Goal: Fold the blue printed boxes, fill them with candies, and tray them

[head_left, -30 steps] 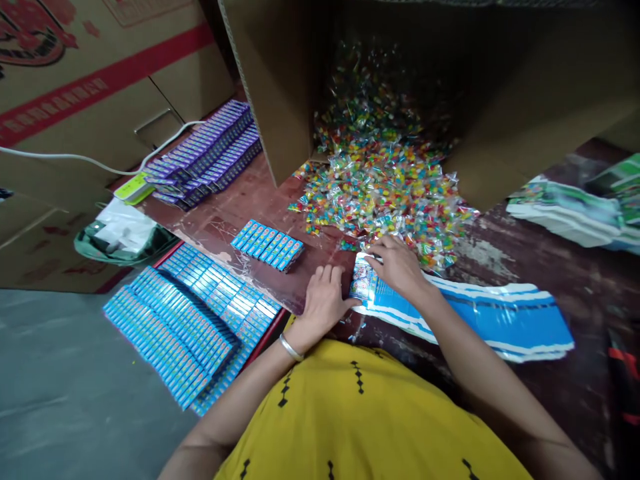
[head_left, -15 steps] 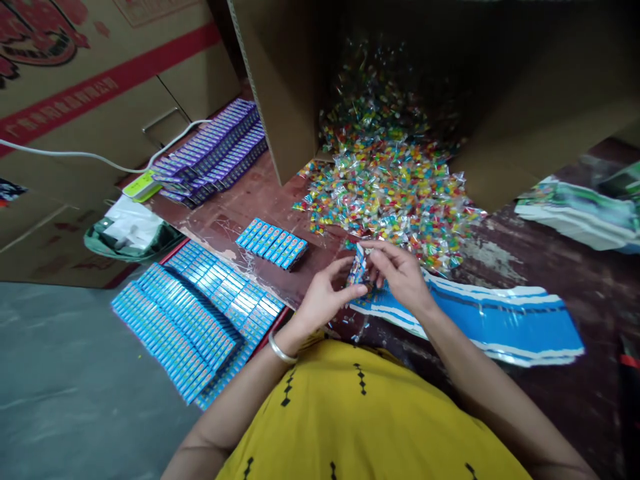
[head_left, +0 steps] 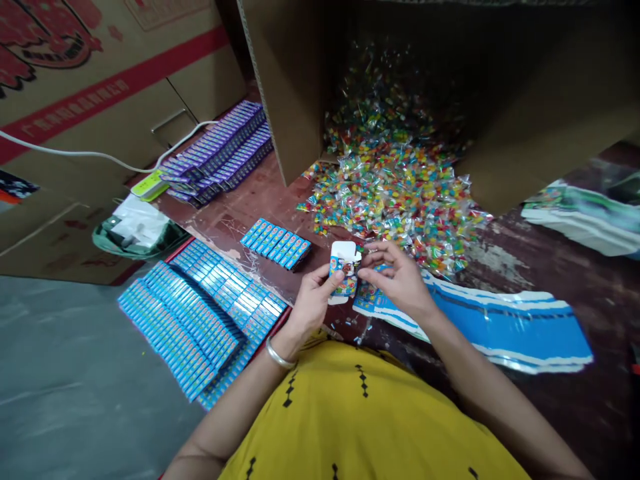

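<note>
My left hand (head_left: 314, 295) pinches a small blue printed carton (head_left: 344, 270) with white flaps showing at its top and bottom. My right hand (head_left: 397, 277) is at the carton's right edge, fingers curved and apart; whether they touch it is unclear, and nothing shows between them. Under and right of my right hand lies a fanned stack of flat blue cartons (head_left: 510, 320). Beyond my hands, small clear packets of coloured candy (head_left: 390, 193) spill in a heap from a big cardboard box (head_left: 287, 100). A short row of blue boxes (head_left: 276, 243) stands left of my hands.
Many blue boxes (head_left: 180, 327) fill a red-edged tray at the left. Purple boxes (head_left: 220, 153) are stacked behind, near a yellow-green power strip (head_left: 149, 186) and a green bag (head_left: 135, 230). Green-and-white flat cartons (head_left: 580, 217) lie at the right.
The carton in my left hand has turned from a narrow edge-on view to show its broad face and white flaps. My right hand's fingers have spread slightly. The view has shifted a little.
</note>
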`<state>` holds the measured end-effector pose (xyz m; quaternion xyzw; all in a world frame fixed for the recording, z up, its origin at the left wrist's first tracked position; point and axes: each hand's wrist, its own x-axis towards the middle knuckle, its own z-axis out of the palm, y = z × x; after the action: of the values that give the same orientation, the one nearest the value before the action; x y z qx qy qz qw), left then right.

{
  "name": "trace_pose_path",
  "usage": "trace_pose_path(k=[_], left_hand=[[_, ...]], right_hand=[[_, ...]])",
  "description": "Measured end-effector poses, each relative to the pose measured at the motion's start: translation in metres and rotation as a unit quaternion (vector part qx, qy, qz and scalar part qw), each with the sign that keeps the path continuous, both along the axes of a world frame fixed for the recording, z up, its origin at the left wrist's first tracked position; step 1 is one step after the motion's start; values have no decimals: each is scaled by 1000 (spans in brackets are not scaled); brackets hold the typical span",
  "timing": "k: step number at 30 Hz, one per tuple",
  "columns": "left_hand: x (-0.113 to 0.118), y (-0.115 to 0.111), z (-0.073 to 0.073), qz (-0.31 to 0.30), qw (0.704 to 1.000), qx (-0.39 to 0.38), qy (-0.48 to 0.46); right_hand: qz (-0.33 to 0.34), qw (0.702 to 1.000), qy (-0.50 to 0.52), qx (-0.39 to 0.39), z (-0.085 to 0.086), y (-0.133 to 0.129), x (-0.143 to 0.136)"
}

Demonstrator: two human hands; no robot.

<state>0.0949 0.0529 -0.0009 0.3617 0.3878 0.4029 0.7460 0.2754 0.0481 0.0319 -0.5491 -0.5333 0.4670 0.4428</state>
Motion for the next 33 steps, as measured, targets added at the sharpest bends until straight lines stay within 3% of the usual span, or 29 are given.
trace_pose_path(k=[5,9,14,18,22,26,30,33], left_hand=[[10,-4,-7,117,991,44,49],[10,-11,2,157,973,126,113],[0,-10,10,90,965,178,169],[-11,-2,9,3,973,177,151],[-14,1,9,-45,980,151,119],[-9,-3,10,-33,982,150,110],[-6,-6,8,43,980,162,105],[-7,-7,7,42,984,138,104]], right_hand=[[-46,996,-67,26,-22,-10,-23],[-101,993,-20,51,-27,-11,-33],[-106,991,-31,80,-29,-11,-37],[-81,990,-72,89,-32,-14,-34],[-51,986,-115,106,-29,-12,-27],[-36,990,-69,121,-27,-4,-24],[-47,994,49,84,-26,1,-27],[-19,994,88,56,-23,6,-26]])
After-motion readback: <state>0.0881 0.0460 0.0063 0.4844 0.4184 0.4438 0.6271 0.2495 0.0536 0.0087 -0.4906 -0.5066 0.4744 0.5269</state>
